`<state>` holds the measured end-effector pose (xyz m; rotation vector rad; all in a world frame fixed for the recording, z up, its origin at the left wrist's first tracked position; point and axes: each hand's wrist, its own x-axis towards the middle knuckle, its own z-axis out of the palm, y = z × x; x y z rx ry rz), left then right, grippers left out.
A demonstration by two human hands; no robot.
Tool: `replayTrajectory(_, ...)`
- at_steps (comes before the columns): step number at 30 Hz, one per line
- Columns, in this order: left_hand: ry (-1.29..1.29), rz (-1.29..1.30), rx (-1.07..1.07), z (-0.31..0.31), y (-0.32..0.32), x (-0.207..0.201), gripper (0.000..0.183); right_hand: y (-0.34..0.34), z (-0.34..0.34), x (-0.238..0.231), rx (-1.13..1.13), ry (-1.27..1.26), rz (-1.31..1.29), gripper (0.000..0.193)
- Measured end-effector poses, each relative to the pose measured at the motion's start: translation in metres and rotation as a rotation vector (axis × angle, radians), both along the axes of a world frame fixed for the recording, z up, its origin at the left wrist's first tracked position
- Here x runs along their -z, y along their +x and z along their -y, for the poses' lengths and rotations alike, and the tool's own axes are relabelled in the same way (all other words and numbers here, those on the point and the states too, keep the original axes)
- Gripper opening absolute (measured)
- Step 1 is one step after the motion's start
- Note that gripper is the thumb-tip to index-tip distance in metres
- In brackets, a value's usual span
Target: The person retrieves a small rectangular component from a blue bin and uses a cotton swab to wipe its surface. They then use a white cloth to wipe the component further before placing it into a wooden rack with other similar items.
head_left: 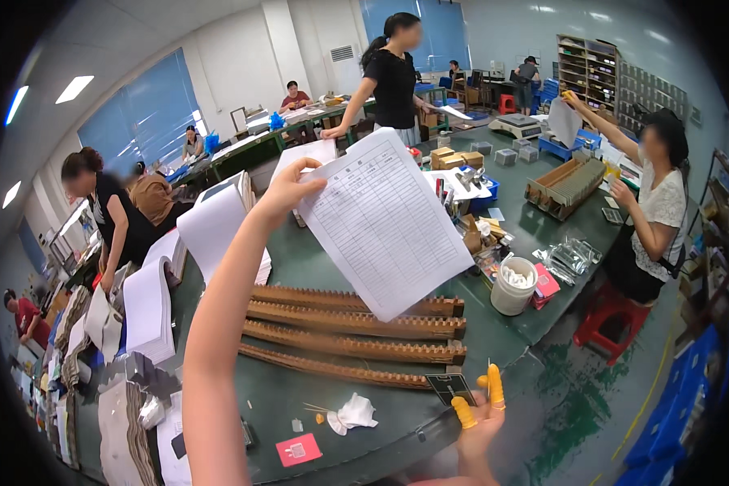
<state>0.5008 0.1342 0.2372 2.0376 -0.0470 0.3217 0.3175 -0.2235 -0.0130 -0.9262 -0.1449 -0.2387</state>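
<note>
My left hand (290, 194) is raised over the table and pinches the top left edge of a white printed form (393, 235) with a ruled table on it. The sheet hangs tilted and covers part of the brown slotted strips (356, 321) behind it. Several of these long strips lie side by side on the green table. Low at the table's near edge, my right hand (479, 429) wears yellow finger cots and grips a small dark rectangular panel (447, 389). The panel sits by the strips' right ends. A crumpled white tissue (353, 414) lies left of it.
A pink card (298, 449) lies near the front edge. To the right stand a white tub (513, 286) and a pile of clear bags (571, 263). Thick paper stacks (148, 312) fill the left. Co-workers stand across and sit at right, near a red stool (611, 322).
</note>
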Motion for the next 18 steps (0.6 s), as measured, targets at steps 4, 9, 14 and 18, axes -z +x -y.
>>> replayTrajectory(4,0.063,0.069,-0.058,-0.004,0.023,0.024,0.03,0.005,0.004,0.008,0.023,-0.008,0.013,0.078)
replayTrajectory(9,-0.018,0.099,-0.111,-0.013,0.038,0.045,0.028,0.006,0.007,0.012,0.054,0.041,-0.074,0.076)
replayTrajectory(14,-0.118,0.139,-0.194,-0.027,0.05,0.058,0.028,0.011,0.01,0.022,0.05,-0.01,-0.041,0.075)
replayTrajectory(18,-0.207,0.159,-0.247,-0.04,0.066,0.073,0.029,0.021,0.009,0.025,0.044,0.018,-0.043,0.075)
